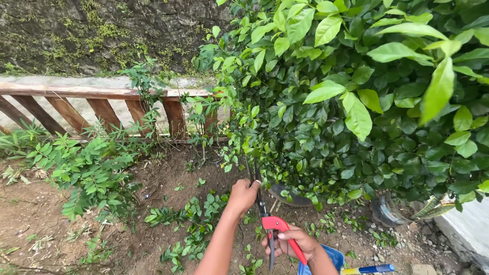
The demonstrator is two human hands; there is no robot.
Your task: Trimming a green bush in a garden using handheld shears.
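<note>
We are gripping a thin stem [249, 170] at the lower edge of the big leafy bush [356, 102] with our left hand [244, 196], its fingers clamping shut around the stem just above the soil bed [153, 178]. Our right hand [295, 244] is holding the red-handled pruning shears [272, 224], fingers wrapping tightly around both handles, and the blades are pointing up alongside the stem, just beside the left hand. A blue tub [333, 257] is sitting under the right wrist. A wooden fence [102, 102] is running along the far edge of the bed, and low weeds [86, 173] are growing at its left side.
</note>
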